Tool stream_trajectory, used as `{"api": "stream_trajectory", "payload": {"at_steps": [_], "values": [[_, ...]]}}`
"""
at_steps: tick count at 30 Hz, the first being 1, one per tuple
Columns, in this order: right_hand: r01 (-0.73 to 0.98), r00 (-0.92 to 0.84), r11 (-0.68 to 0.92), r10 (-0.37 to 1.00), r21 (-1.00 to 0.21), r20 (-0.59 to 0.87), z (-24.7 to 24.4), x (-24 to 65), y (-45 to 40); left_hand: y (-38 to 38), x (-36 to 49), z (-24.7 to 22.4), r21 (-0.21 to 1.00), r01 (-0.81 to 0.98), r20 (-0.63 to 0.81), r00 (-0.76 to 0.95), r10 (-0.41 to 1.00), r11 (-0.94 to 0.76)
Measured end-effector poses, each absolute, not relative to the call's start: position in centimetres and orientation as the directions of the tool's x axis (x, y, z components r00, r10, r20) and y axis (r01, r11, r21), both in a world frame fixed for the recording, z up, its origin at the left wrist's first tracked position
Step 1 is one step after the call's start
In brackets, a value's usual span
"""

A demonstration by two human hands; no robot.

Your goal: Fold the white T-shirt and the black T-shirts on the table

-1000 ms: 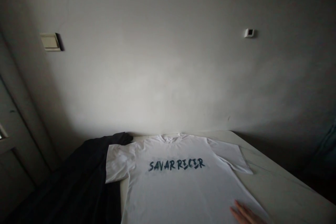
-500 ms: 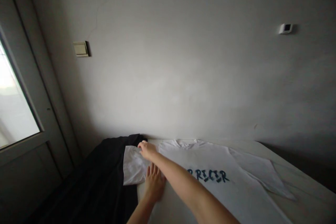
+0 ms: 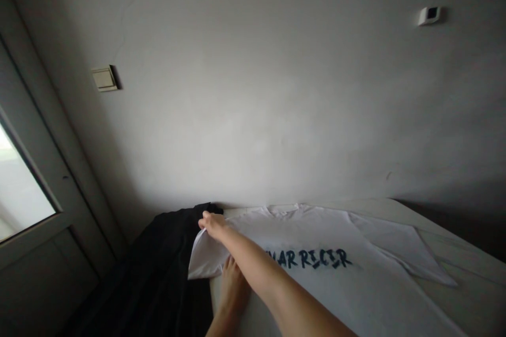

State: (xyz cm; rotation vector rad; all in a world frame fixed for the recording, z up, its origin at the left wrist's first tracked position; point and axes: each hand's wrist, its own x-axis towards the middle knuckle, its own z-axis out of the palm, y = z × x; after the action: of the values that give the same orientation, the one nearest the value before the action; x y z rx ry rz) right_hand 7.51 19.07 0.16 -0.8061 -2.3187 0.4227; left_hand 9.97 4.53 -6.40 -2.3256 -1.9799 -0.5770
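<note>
A white T-shirt (image 3: 316, 289) with dark blue lettering lies flat on a pale table, its collar toward the wall. My right hand (image 3: 211, 225) reaches across my body and pinches the upper edge of the shirt's left-hand sleeve (image 3: 203, 255), which is raised slightly off the table. My left hand (image 3: 234, 289) rests on the shirt's body just below that sleeve, partly hidden behind my right forearm. The other sleeve (image 3: 399, 247) lies flat at the right.
A dark cloth (image 3: 158, 274) hangs over the table's left side, against the shirt's sleeve. The pale table top (image 3: 470, 284) extends right of the shirt. A glazed door (image 3: 39, 189) stands at the left, and a plain wall rises behind the table.
My right hand has moved from the shirt's lower right across to the left-hand sleeve and now lifts its edge. My left hand has come in onto the shirt. The view has swung right.
</note>
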Motion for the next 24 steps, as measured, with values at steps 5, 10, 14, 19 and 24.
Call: {"api": "stream_trajectory", "payload": {"at_steps": [5, 10, 14, 19, 24], "values": [[0.403, -0.509, 0.718, 0.691, -0.567, 0.513, 1.6, 13.0, 20.5, -0.2, 8.8, -5.4, 0.063, 0.995, 0.423, -0.098, 0.901, 0.079], [0.304, -0.451, 0.688, 0.714, -0.659, 0.536, 1.6, 17.0, 21.6, -2.2, 8.7, -3.7, 0.074, 0.949, 0.221, -0.315, 0.923, 0.306], [0.283, -0.363, 0.645, 0.757, -0.709, 0.544, 1.0, 20.4, 21.8, -2.9, 10.2, -1.8, 0.165, 0.942, -0.004, -0.296, 0.955, 0.293], [0.291, -0.292, 0.607, 0.792, -0.739, 0.536, 0.3, 25.4, 22.2, -5.7, 12.4, -2.0, 0.237, 0.943, -0.094, -0.219, 0.971, 0.235], [0.339, -0.235, 0.548, 0.837, -0.765, 0.495, -0.8, 29.2, 22.7, -8.6, 13.0, -4.6, 0.156, 0.968, -0.244, -0.153, 0.958, 0.195]]}}
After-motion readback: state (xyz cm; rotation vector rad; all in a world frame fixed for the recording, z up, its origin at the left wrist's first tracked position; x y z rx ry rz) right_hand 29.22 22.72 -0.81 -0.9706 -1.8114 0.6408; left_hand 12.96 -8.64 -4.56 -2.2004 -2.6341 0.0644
